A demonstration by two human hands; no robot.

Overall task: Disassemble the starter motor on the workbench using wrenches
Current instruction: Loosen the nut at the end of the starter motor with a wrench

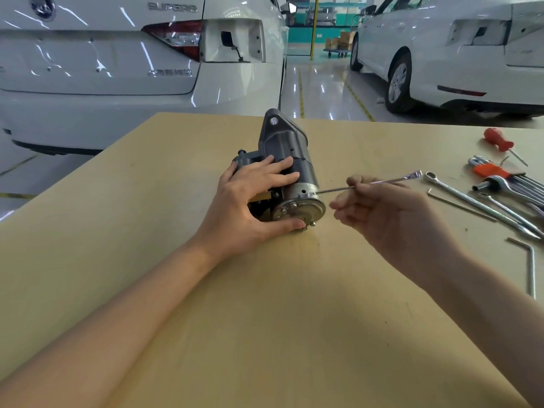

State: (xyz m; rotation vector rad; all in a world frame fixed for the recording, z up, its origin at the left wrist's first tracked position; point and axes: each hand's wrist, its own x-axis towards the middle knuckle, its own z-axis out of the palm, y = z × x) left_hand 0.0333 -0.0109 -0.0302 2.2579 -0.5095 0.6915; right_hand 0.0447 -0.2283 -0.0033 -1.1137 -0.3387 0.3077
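The starter motor (282, 169) lies on its side on the workbench (265, 319), near the middle of the far edge. Its round silver end cap (298, 209) faces the person.

The left hand (250, 198) grips the motor. The fingers lie over the top of the dark body and the thumb curls under the end cap, so the motor is held tight and cannot roll.

The right hand (382, 213) pinches a thin wrench (368, 183) between thumb and fingers. One end of the wrench sits at a bolt on the top rim of the end cap. The other end points toward the right edge of the workbench. I cannot tell if the wrench head is fully on the bolt.

The job looks like it is only starting. The end cap is still on. Small bolts (290, 206) still show on its face. No loose bolts or motor parts lie on the workbench that I can see. The nose of the motor at the far edge is also still on. So the cap bolts need to come out, then the cap, then the parts inside.

More tools wait by the right edge: long wrenches (471, 198), a set of hex keys (506, 178), a bent key (530, 260), and a red screwdriver (499, 139) near the far right corner.
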